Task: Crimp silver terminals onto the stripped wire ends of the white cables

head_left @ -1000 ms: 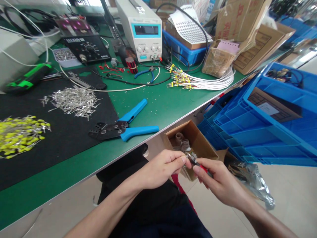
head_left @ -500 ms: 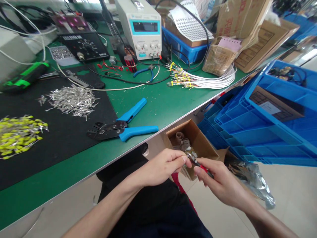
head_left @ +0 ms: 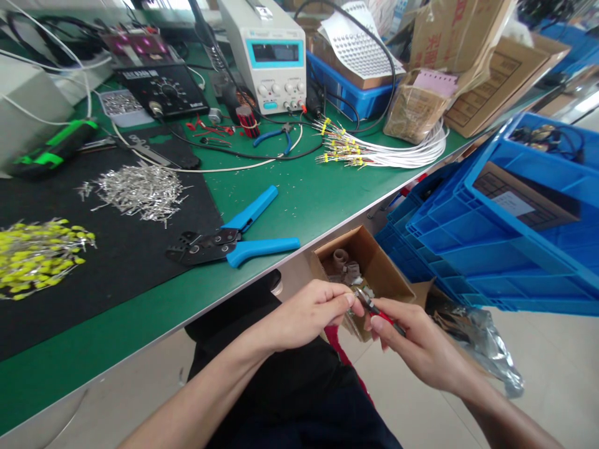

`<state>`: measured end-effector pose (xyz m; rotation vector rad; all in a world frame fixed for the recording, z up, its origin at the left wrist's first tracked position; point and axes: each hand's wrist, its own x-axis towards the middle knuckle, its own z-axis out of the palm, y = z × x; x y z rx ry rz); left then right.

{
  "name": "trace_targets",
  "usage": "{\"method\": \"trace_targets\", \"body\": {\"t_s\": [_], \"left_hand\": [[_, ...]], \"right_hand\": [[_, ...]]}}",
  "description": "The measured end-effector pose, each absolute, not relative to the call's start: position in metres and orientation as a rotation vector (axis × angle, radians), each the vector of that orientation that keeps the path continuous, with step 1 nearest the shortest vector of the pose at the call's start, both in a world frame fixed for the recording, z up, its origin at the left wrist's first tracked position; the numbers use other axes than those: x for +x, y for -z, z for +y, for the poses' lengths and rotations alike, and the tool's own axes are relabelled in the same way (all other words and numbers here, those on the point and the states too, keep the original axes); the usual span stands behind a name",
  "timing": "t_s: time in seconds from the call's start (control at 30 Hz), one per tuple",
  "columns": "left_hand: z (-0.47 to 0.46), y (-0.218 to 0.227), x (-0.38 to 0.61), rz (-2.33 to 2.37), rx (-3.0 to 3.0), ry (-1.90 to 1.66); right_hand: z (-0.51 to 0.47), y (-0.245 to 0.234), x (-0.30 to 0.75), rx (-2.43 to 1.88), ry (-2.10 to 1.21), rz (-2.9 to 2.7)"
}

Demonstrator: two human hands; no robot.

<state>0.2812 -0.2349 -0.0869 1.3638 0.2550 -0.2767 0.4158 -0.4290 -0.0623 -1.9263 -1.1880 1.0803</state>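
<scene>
Over the floor by the bench's front edge, my right hand (head_left: 414, 333) grips red-and-black cutting pliers (head_left: 381, 312). Their jaws point left and meet the fingertips of my left hand (head_left: 309, 315). Thumb and forefinger of that left hand are pinched together on something too small and covered to name. Just below the hands stands an open cardboard box (head_left: 374, 259) with scraps in it. On the bench nearest to them lies a crimping tool (head_left: 229, 240) with spread blue handles.
A black mat (head_left: 121, 274) bears a heap of silvery metal pins (head_left: 140, 190) and a heap of yellow-ended pieces (head_left: 42, 255). White wires with yellow ends (head_left: 384, 149) lie behind. A power supply (head_left: 266, 62) stands at the back; blue crates (head_left: 505, 243) stand at right.
The right fingers have shifted slightly on the pliers, whose jaws remain at the left fingertips. The view has moved a little; the bench items stay put.
</scene>
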Motion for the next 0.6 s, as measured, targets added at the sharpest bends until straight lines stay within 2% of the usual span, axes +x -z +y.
{"method": "trace_targets", "body": {"t_s": [0.6], "left_hand": [[-0.233,0.0897,0.2873,0.199,1.513,0.271]], "right_hand": [[-0.4306,0.0596,0.4158,-2.051,-0.933,-1.288]]}}
